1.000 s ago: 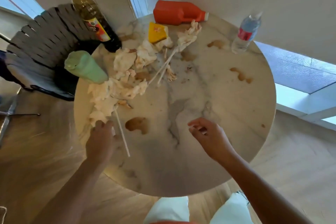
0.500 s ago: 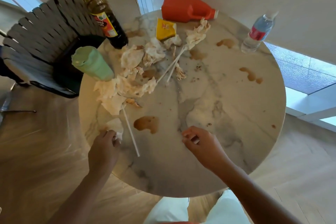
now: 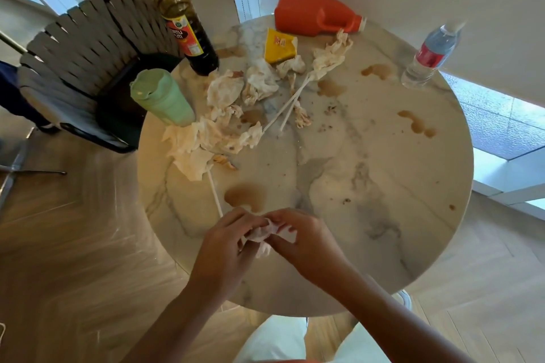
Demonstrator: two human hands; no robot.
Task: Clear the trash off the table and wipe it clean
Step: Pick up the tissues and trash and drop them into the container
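Note:
A round marble table [image 3: 368, 186] carries crumpled stained napkins [image 3: 224, 132], white straws [image 3: 283, 109], a yellow packet [image 3: 278, 46] and brown spills [image 3: 244, 194]. Over the near edge, my left hand [image 3: 227, 253] and my right hand [image 3: 303, 242] meet, both pinching one small crumpled white tissue [image 3: 265, 234] between them. A single straw [image 3: 213, 193] lies just beyond my left hand.
An orange jug [image 3: 315, 16] lies on its side at the back. A dark sauce bottle [image 3: 185, 26], a green cup [image 3: 162, 97] and a water bottle [image 3: 430, 56] stand near the rim. A woven grey chair [image 3: 73, 53] sits to the left; wood floor surrounds.
My left hand lifted a small tissue from the left edge and moved right; my right hand moved left to meet it. Both now hold the tissue together.

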